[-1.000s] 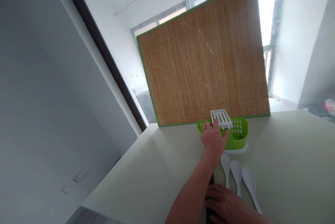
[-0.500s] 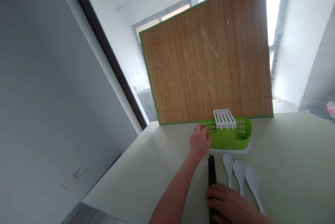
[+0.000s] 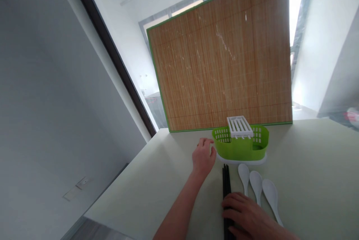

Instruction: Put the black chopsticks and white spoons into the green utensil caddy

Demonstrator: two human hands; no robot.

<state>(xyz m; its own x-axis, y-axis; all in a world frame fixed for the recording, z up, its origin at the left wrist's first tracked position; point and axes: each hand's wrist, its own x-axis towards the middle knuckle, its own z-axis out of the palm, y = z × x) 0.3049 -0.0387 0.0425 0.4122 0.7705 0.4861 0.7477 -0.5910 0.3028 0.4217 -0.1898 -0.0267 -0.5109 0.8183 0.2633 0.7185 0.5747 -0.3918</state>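
A green plastic cutlery basket (image 3: 237, 149) with a white base stands toward the back of the table, a white slatted rack (image 3: 240, 126) across its top. Just left of the basket is my left hand (image 3: 203, 156), open, with thumb and fingers apart and nothing between them. Several black chopsticks (image 3: 226, 183) lie together in front of the basket. My right hand (image 3: 246, 214) reaches over them from the right, its fingers closed around their middle part. Right of the chopsticks lie three white spoons, a left one (image 3: 244, 173), a middle one (image 3: 256, 182) and a right one (image 3: 270, 192), handles toward me.
A bamboo mat (image 3: 221, 60) with green edging stands upright behind the basket, along the back of the pale table (image 3: 146, 184). Beyond the mat there is a window. A grey wall (image 3: 56, 113) with a socket plate rises on the left.
My left hand has come away from the basket's left end, moving left and slightly toward me. My right hand stays at the chopsticks. The view has shifted slightly.
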